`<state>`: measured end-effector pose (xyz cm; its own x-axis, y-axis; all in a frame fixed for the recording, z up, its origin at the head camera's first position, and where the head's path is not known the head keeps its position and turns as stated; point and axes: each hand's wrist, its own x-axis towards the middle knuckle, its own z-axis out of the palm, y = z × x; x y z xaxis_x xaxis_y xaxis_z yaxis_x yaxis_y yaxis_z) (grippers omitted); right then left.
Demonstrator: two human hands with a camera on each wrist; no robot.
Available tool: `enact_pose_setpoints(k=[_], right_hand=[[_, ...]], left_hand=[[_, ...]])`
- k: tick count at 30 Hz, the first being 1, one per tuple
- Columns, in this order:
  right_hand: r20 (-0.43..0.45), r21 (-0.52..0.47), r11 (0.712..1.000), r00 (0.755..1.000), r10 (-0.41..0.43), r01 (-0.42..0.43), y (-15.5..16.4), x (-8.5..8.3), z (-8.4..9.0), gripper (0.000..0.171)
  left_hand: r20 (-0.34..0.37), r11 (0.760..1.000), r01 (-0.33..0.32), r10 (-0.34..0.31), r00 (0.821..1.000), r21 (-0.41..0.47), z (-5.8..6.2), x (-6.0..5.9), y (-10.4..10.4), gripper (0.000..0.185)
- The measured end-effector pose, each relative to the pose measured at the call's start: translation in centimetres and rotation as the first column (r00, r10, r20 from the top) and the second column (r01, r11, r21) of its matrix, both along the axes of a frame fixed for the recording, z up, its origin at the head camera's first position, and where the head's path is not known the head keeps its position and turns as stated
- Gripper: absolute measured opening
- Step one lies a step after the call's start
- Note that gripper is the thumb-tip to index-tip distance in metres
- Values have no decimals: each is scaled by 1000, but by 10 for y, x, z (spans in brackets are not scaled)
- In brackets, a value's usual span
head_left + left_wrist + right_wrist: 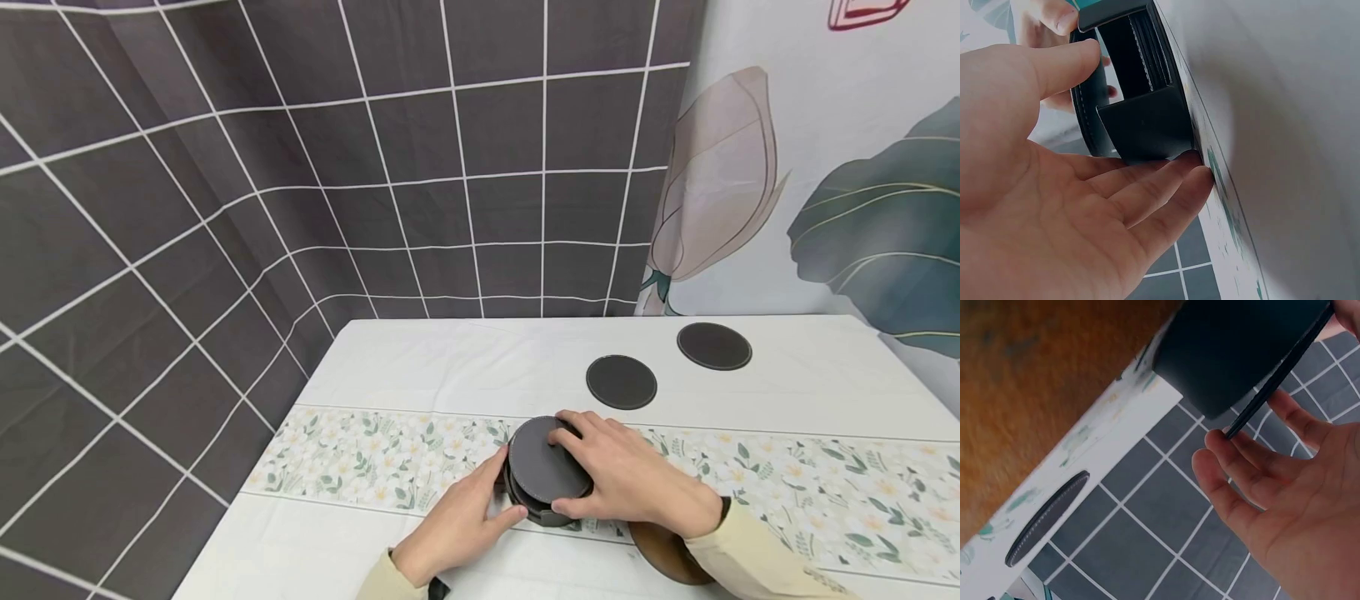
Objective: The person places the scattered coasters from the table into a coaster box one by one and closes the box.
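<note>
White tabletop (450, 367) lies bare leftward (holder (546, 510) near its front edge); right hand (630, 475) pinches top coaster (543, 467).

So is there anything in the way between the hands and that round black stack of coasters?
No, nothing visible. Both hands are already on it: the right hand has its fingers on the top coaster, and the left hand touches the side of the dark holder beneath.

Cream long sleeves (750, 558), bare hands
</note>
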<state>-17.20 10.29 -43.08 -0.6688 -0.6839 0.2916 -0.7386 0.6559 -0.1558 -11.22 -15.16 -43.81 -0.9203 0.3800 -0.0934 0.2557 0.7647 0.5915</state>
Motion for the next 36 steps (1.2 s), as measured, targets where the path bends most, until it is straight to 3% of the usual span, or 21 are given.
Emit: enact_pose_setpoints(k=[28, 36], right_hand=[[113, 14, 1000, 994, -2, 0, 1, 2, -1, 84], [113, 43, 999, 994, 12, -17, 1, 2, -2, 76]], left_hand=[[32, 1000, -15, 15, 999, -5, 0, -1, 1, 82], [40, 1000, -20, 20, 999, -5, 1, 0, 1, 83]])
